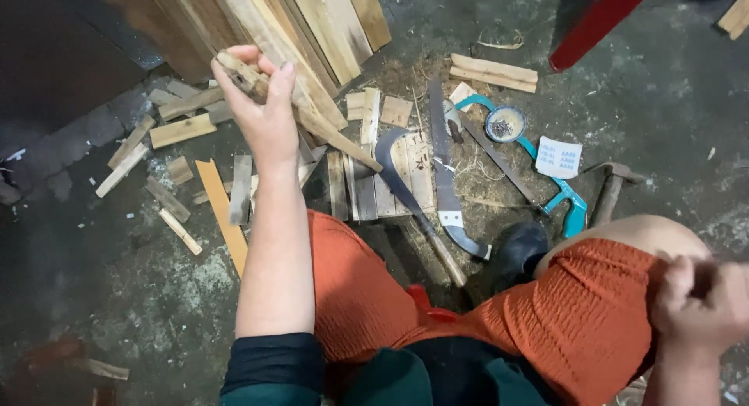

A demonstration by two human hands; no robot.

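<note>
Wooden stick: a rough, split length of pale timber, held in your left hand at about eleven o'clock in the view. Your fingers are curled tight around its upper end, thumb pressed along the side, so the stick is gripped in a closed fist. From the fist it slants down toward four o'clock, its pointed tip ending just above the curved sickle blade.

It looks light and stiff, dry enough to splinter, with a coarse surface that should not slip. The thicker upper end, where you already grip it, seems the safest place to hold; the thin tip would likely snap under load.

Your right hand sits at four o'clock by your knee, blurred, fingers folded in; whether it holds anything you cannot tell from this view.

Further out, short offcuts lie scattered on the dark concrete floor at nine to ten o'clock. Long planks lean at twelve o'clock. At two to three o'clock lie a pruning saw, a teal-framed hacksaw, a small round tin of nails and a hammer.
</note>
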